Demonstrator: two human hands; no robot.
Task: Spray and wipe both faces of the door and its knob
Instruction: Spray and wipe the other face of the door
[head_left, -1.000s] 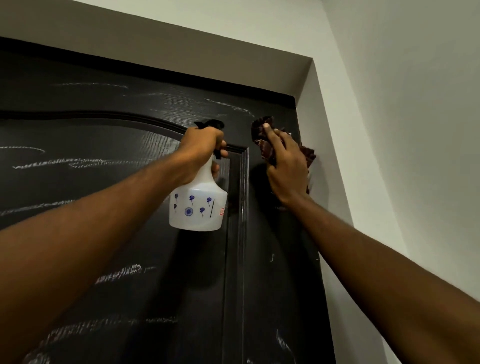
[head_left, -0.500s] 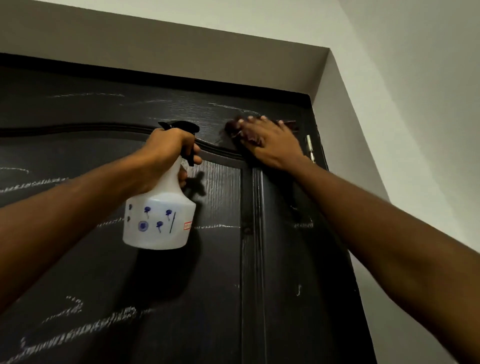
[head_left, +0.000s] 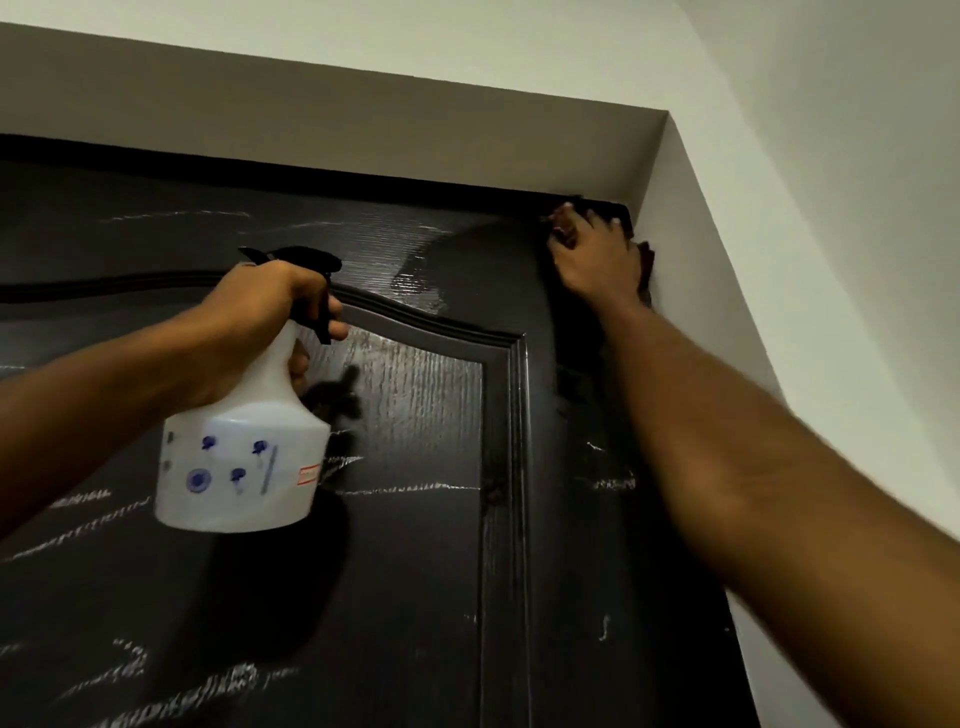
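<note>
**Door, top right corner: cloth up high, bottle in the other hand**

Door is dark, wood-grain, and fills most of the frame from the left edge across to the pale wall on the right. It's seen from below, looking up. White streaks run across its face in rough horizontal lines, and there's a shiny wet patch just above the curved moulding of the raised panel.

Left hand, centre left of the frame, is wrapped round the neck of a white spray bottle with little blue prints on it. One finger is hooked over the black trigger, and the nozzle points at the door.

Right hand is way up in the upper right, at the door's top corner by the wall. Its fingers are spread out and pressing flat on a dark reddish cloth. Only a sliver of cloth pokes out at the hand's right edge, and it's a bit blurry there.
</note>
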